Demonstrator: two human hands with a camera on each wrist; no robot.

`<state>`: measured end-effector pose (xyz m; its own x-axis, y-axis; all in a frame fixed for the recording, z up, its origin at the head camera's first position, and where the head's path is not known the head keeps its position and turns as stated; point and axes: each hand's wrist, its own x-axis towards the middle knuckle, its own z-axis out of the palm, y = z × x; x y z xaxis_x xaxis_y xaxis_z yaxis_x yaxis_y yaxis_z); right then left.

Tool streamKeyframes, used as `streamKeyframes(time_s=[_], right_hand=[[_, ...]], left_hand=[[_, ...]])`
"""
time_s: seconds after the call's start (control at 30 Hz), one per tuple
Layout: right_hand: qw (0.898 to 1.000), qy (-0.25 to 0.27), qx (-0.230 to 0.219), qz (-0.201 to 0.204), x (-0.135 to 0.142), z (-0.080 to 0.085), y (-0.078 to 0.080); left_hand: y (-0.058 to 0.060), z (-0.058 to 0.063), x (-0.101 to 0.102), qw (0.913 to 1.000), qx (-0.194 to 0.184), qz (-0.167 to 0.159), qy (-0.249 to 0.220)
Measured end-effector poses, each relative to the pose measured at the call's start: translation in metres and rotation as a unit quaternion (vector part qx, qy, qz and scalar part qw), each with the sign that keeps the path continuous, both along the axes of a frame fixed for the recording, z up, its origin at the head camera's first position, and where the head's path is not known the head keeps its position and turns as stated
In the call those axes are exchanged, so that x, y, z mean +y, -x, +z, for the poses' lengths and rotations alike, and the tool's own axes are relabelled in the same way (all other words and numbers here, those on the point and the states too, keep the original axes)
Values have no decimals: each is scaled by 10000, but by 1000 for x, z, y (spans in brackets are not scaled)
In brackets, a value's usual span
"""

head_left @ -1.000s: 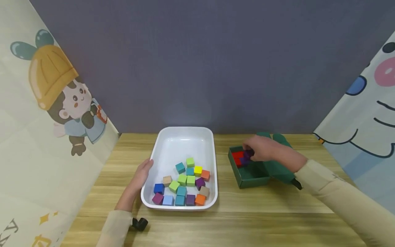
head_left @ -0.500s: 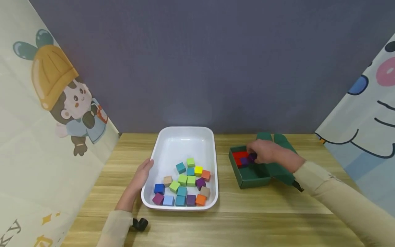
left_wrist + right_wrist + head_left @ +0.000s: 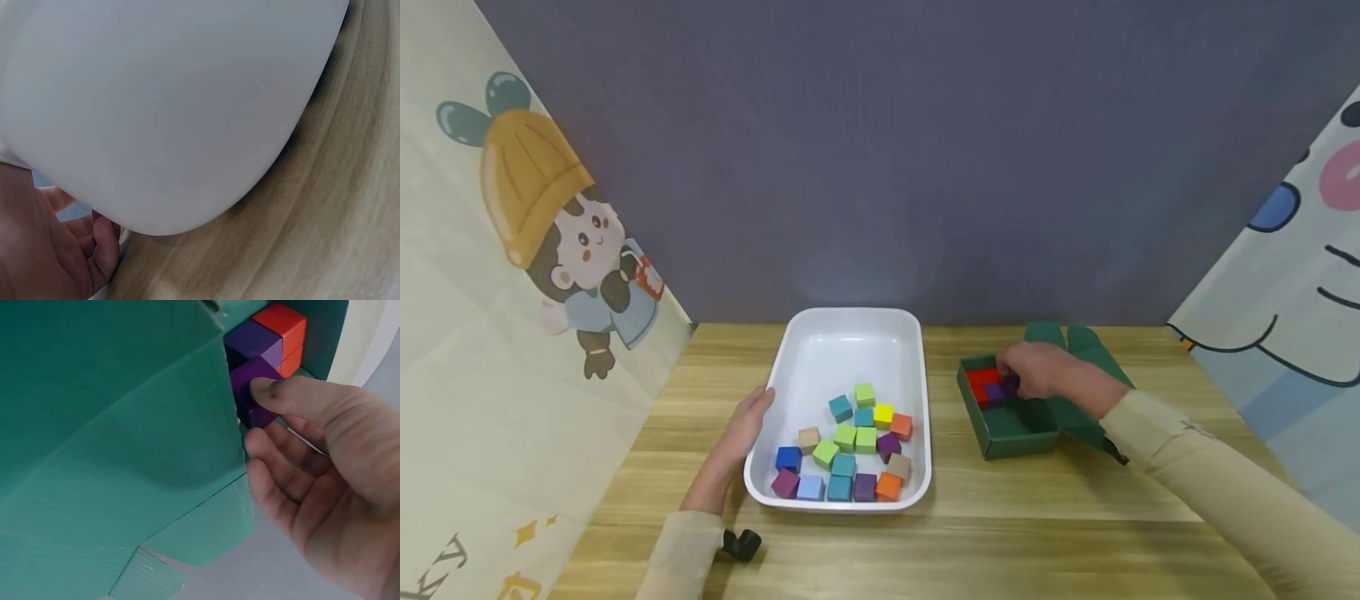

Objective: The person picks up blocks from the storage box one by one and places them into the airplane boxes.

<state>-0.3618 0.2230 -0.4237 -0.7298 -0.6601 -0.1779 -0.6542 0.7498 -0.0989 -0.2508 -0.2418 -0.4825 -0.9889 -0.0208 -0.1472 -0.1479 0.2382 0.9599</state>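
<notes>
In the head view my left hand (image 3: 747, 423) holds the left rim of a white tray (image 3: 808, 333), its thumb lying over the edge. Seen from the left wrist, curled fingers (image 3: 103, 250) sit at the tray's outer side. Several coloured cubes lie loose in the tray's near half. My right hand (image 3: 1037, 369) reaches inside a small green box (image 3: 1018, 446). Its thumb and fingers pinch a purple cube (image 3: 253, 409), tilted in the right wrist view, beside another purple cube (image 3: 250, 342) and a pair of red cubes (image 3: 281, 328) at the box corner.
The box's green lid flaps (image 3: 1101, 354) spread out to its right and behind. A dark wall panel (image 3: 880, 167) stands at the table's back edge, with printed cloths on both sides. Wooden tabletop (image 3: 947, 550) runs in front of tray and box.
My right hand has shifted slightly right inside the box and lowered with the purple cube, beside the other purple one. The left hand stays on the tray.
</notes>
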Motion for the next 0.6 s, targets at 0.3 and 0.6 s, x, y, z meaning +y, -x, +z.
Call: streamKeyframes(time_s=[0.3, 0.6], right_hand=[[9990, -442, 85, 18, -7, -6, 4], [9993, -362, 51, 28, -5, -16, 7]], left_hand=[[-2, 4, 2, 10000, 43, -36, 23], [9, -21, -6, 9998, 129, 48, -147]])
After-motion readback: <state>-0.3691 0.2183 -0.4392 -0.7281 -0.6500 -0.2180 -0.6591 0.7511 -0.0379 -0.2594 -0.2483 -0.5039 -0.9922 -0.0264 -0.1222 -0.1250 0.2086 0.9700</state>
